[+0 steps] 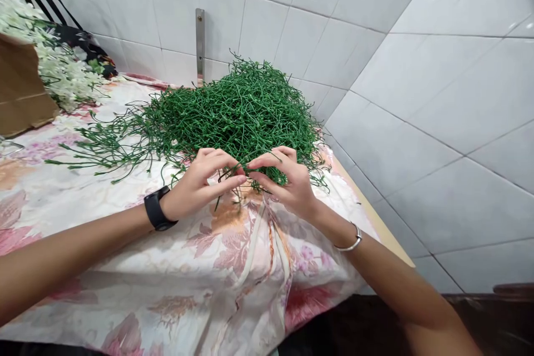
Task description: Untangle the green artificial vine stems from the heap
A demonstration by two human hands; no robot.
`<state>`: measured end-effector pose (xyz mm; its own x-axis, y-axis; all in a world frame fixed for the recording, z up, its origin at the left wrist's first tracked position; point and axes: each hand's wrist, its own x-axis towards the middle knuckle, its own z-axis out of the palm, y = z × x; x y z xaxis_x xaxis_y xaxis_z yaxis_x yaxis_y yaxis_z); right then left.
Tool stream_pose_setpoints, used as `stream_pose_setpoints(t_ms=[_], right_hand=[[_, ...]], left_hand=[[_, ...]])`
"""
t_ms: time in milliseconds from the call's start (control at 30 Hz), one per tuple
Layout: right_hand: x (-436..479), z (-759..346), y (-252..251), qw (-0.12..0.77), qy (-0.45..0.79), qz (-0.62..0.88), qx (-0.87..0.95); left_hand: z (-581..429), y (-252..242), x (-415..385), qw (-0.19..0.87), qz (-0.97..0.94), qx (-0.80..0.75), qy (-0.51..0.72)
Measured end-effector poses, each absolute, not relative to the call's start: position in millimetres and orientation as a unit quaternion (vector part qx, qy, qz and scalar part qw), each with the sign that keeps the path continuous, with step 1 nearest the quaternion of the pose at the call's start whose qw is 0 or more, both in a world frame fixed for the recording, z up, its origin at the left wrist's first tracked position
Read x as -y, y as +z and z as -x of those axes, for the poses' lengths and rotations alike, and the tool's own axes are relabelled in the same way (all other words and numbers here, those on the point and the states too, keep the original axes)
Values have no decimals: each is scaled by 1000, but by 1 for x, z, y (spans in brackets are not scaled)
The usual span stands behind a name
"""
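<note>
A big tangled heap of thin green artificial flower stems (246, 105) lies on the table in front of me. At its near edge my left hand (208, 178), with a black watch on the wrist, pinches a green stem (217, 200) between thumb and fingers. My right hand (287, 178), wearing a silver bangle, meets it fingertip to fingertip and also pinches at the green stem. The exact spot between the fingertips is small and partly hidden. Looser stems (104, 150) fan out to the left of the heap.
A flowered cloth (167, 267) covers the table, its folds hanging at the front. White artificial flowers (67, 72), a brown cardboard box (20, 89) and a black bag (75, 36) stand at the left. Tiled walls (459, 94) close off the back and right. A metal strip (200, 39) is upright behind.
</note>
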<state>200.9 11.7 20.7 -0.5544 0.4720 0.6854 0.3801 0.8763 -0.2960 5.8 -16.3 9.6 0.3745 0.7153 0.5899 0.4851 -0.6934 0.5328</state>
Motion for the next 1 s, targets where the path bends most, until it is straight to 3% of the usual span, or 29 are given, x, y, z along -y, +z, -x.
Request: stream_pose_setpoints(t_ms=[367, 600, 867, 1000], right_hand=[[-15, -199, 9, 362, -36, 216, 906], [-16, -200, 12, 341, -3, 231, 911], [-13, -198, 14, 330, 148, 263, 895], [-11, -198, 19, 317, 339, 279, 841]], left_hand=[[-8, 1, 16, 164, -808, -388, 412], [-9, 7, 15, 224, -813, -381, 379], [-8, 10, 15, 232, -817, -389, 357], [-8, 10, 15, 227, -817, -389, 360]])
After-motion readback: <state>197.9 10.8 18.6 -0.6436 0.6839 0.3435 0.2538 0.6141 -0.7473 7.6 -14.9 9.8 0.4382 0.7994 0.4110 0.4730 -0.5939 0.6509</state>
